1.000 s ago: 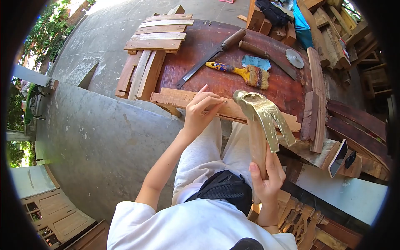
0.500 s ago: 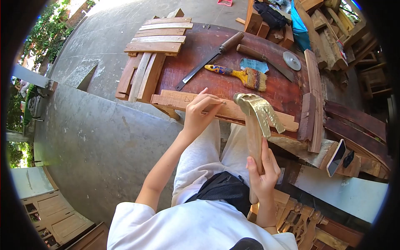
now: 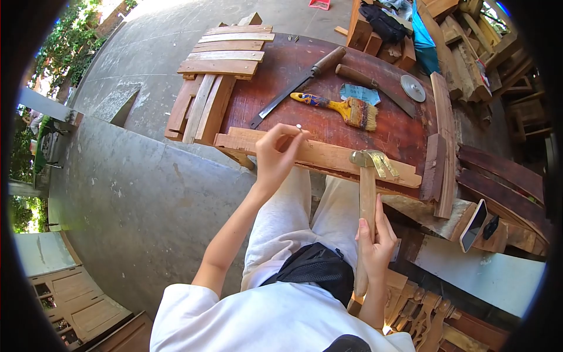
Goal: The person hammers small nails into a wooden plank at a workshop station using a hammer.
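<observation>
A small nail (image 3: pixel 298 127) with a pale round head sticks up between the pinched thumb and fingertips of my left hand (image 3: pixel 274 154). Those fingers are at the near wooden strip (image 3: pixel 337 158), which lies along the table's front edge. My right hand (image 3: pixel 377 245) is wrapped around the wooden handle of a claw hammer (image 3: pixel 367 199). The hammer's gold-coloured head overlaps the right part of the strip in this view. Beyond the strip lie a paintbrush (image 3: pixel 337 107), a long file (image 3: pixel 287 97) with a wooden handle, and a wooden-handled blade (image 3: pixel 381 91).
Slatted wooden pieces (image 3: pixel 226 53) are stacked on the left of the reddish table (image 3: pixel 281 64). A metal disc (image 3: pixel 413 88) and a blue paper (image 3: pixel 359 94) lie toward its right. A phone (image 3: pixel 474 226) rests at the right, and piled timber (image 3: pixel 463 56) stands behind.
My left fingers have turned, and the nail's head now points up. The hammer has moved down and slightly right, away from my head and closer to the strip.
</observation>
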{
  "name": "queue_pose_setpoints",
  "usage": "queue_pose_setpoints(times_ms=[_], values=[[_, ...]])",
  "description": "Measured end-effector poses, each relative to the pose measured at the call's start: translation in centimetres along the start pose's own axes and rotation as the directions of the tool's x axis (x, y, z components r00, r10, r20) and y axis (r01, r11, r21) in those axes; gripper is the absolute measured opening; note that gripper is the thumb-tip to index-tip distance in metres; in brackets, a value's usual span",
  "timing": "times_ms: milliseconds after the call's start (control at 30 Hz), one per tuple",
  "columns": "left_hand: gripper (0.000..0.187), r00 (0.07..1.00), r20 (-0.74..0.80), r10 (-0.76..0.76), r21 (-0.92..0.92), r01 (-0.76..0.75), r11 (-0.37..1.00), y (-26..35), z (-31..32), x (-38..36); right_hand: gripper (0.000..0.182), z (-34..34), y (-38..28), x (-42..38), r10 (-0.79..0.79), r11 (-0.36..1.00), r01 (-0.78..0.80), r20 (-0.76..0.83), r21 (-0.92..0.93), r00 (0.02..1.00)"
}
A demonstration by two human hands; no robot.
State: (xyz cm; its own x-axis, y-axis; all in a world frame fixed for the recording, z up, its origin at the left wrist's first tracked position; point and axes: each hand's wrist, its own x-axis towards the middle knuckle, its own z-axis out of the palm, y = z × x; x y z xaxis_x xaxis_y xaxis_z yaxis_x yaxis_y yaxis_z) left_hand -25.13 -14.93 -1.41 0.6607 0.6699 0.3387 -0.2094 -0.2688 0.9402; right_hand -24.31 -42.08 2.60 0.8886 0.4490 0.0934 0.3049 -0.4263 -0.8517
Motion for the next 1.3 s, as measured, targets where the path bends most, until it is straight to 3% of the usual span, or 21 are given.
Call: queue_pose_setpoints(times_ms=[33, 67, 133, 233, 1300], values=[[0.006, 0.987, -0.054, -0.151, -0.135, 0.143, 0.981, 0.18, 0.13, 0.04, 0.054, -0.02, -0.06, -0.15, 0.002, 1.0, -0.002, -0.002, 0.001, 1.0], [0.006, 0.987, -0.051, -0.151, -0.133, 0.143, 0.981, 0.05, 0.07, 0.01, 0.054, -0.05, -0.18, -0.3, 0.043, 0.999, -0.043, 0.012, 0.029, 0.999], [0.007, 0.981, 0.097, 0.169, 0.216, -0.186, 0.958, -0.34, -0.13, -0.11, 0.054, -0.06, 0.0, -0.48, 0.085, 0.995, -0.086, 0.028, 0.056, 0.996], [0.009, 0.973, 0.113, 0.201, 0.243, -0.224, 0.944, -0.43, 0.11, -0.35, 0.054, 0.01, 0.54, -0.72, 0.013, 0.999, -0.013, 0.001, 0.03, 1.0], [0.01, 0.973, 0.075, 0.22, 0.252, -0.231, 0.94, -0.43, 0.45, -0.34, 0.054, 0.01, 0.59, -0.58, 0.015, 1.0, -0.016, 0.021, 0.025, 1.0]])
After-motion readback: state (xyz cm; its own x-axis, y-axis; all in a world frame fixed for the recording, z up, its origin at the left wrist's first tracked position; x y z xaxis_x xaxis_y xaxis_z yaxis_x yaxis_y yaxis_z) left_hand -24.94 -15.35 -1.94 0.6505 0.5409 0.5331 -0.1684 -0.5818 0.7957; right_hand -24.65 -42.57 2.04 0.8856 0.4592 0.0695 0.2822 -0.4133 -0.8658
